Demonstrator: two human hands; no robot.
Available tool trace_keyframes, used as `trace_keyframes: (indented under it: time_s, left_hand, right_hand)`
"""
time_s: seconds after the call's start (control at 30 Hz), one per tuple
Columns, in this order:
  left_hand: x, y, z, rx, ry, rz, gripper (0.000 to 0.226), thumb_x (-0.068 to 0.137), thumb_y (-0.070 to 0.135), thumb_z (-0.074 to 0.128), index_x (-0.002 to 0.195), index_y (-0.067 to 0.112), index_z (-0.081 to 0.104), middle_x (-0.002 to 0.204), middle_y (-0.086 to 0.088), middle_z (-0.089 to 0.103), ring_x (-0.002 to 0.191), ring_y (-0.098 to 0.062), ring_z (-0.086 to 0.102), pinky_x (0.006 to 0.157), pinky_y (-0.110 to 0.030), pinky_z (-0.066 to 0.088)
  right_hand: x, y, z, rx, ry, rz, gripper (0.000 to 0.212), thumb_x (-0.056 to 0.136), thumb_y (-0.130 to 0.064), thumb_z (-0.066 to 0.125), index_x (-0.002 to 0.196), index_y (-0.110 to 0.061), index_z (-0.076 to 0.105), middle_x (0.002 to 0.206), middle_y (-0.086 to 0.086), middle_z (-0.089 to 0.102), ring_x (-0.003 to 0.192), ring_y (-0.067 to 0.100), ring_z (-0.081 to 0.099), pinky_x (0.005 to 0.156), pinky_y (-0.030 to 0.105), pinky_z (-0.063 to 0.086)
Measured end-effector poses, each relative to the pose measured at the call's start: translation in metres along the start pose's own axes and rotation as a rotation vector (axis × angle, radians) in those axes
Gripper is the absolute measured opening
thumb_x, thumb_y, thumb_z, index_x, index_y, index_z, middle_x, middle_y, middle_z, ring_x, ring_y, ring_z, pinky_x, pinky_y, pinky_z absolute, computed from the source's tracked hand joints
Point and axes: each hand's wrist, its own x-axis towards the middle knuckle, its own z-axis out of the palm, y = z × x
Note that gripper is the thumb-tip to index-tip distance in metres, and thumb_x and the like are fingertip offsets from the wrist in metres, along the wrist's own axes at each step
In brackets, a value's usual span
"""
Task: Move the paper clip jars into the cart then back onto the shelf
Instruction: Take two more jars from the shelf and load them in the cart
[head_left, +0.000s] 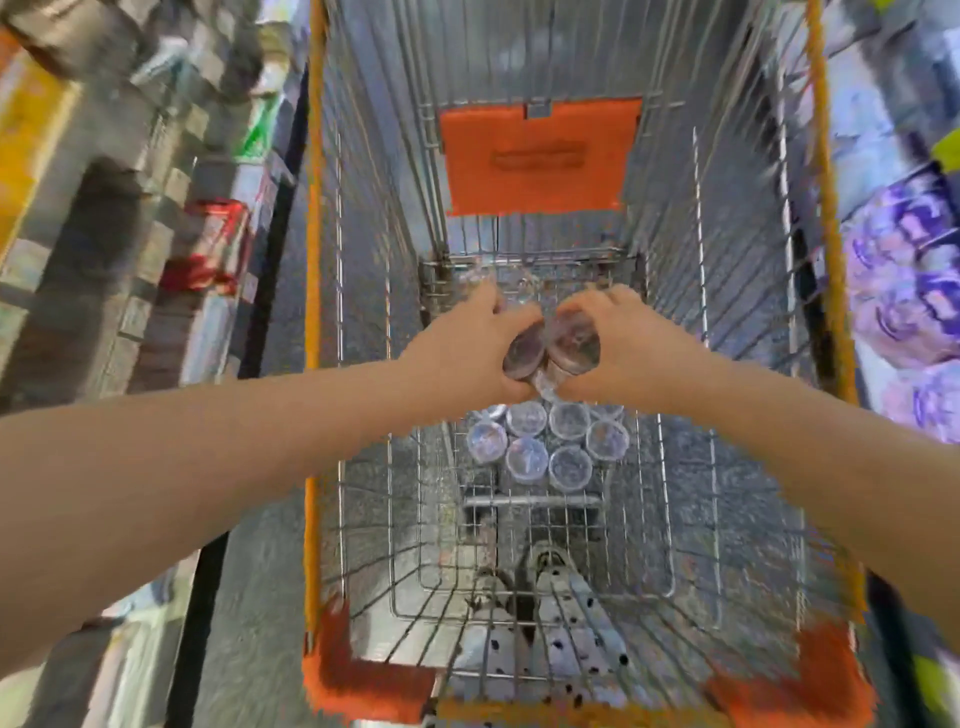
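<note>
The left hand (462, 348) and right hand (628, 345) are held above the wire shopping cart (313, 291). The left fingers curl round one clear paper clip jar (523, 349). The right fingers curl round a second jar (574, 338) just beside it. A cluster of jars (545, 441) stands on the cart floor below.

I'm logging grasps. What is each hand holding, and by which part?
The left hand grips the left jar round its side wall; the right hand grips the right jar the same way, over the cart.
</note>
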Motion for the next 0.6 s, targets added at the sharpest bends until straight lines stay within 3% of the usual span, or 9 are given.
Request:
trace_keyframes:
  time_s: [0.23, 0.37, 0.5, 0.6]
  left_hand:
    - [0.018, -0.007, 0.087, 0.005, -0.16, -0.036, 0.066, 0.073, 0.048, 0.072, 0.123, 0.018, 0.041, 0.111, -0.009, 0.034, 0.08, -0.023, 0.045, 0.069, -0.033, 0.044]
    - [0.012, -0.025, 0.143, 0.011, -0.264, -0.099, 0.059, 0.07, 0.047, 0.074, 0.113, 0.019, 0.044, 0.116, -0.01, 0.036, 0.09, -0.024, 0.052, 0.08, -0.038, 0.051]
    - [-0.003, -0.044, 0.186, 0.025, -0.387, -0.154, 0.071, 0.07, 0.047, 0.075, 0.125, 0.019, 0.04, 0.132, -0.012, 0.03, 0.106, -0.027, 0.05, 0.093, -0.042, 0.047]
    - [-0.008, -0.046, 0.204, 0.031, -0.417, -0.182, 0.083, 0.073, 0.047, 0.072, 0.138, 0.024, 0.026, 0.14, -0.014, 0.017, 0.108, -0.034, 0.051, 0.09, -0.043, 0.048]
  right_hand:
    - [0.007, 0.04, 0.079, 0.098, 0.06, 0.219, 0.067, 0.072, -0.034, 0.074, 0.125, -0.015, 0.038, 0.119, 0.007, 0.035, 0.102, 0.028, 0.051, 0.081, 0.033, 0.044]
    - [-0.005, 0.062, 0.141, 0.121, 0.006, 0.364, 0.066, 0.073, -0.025, 0.074, 0.125, -0.013, 0.035, 0.122, 0.009, 0.034, 0.107, 0.029, 0.047, 0.077, 0.028, 0.039]
    - [-0.02, 0.083, 0.188, 0.113, -0.125, 0.558, 0.062, 0.075, -0.028, 0.072, 0.122, -0.013, 0.034, 0.128, 0.014, 0.031, 0.109, 0.033, 0.047, 0.084, 0.039, 0.048]
    - [-0.023, 0.089, 0.212, 0.095, -0.178, 0.626, 0.065, 0.077, -0.026, 0.071, 0.126, -0.013, 0.031, 0.126, 0.014, 0.03, 0.113, 0.034, 0.044, 0.084, 0.04, 0.048]
